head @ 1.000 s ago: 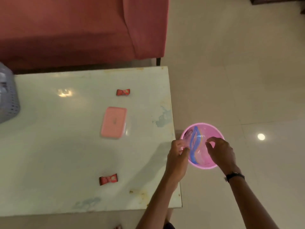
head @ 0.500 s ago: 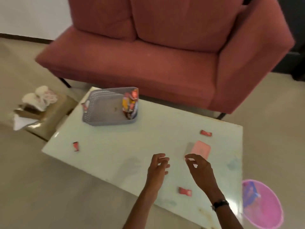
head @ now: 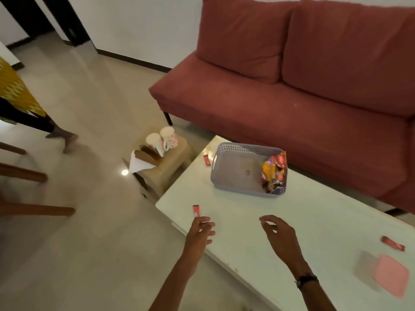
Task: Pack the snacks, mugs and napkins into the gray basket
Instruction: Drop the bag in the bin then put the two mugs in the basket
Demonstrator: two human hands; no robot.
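**Empty hands above a worktop strewn with small snacks**

A red sofa (head: 303, 104) fills the frame from twelve to three o'clock, its right end cut off by the frame edge. Before it lies the pale worktop (head: 280, 221), whose near and right parts run out of view. At nine o'clock a person's foot (head: 67, 140) and some wooden legs show only in part and are smeared by motion.

The gray basket (head: 235, 171) sits on the worktop's far left corner, around twelve o'clock from the hands. Snack packets (head: 274, 173) stand packed in its right end; their print is too blurred to read. The rest of the basket floor is bare.

At eleven o'clock, off the worktop, a low brown stool (head: 166, 162) carries two white mugs (head: 161, 140) with red patterns, a cardboard holder, and a white napkin (head: 138, 164) hanging over its edge.

At four o'clock a pink flat object (head: 390, 277) is heavily blurred; what it is cannot be told.

The left hand (head: 199, 232) hovers at the worktop's near edge, grip loosely curled and empty. The right hand (head: 280, 234), with a dark wristband, hangs over the worktop, grip half open and empty.

Small red snacks lie loose: one (head: 195, 210) just beyond the left fingertips, one (head: 206, 159) just left of the basket, one (head: 393, 243) at three o'clock.
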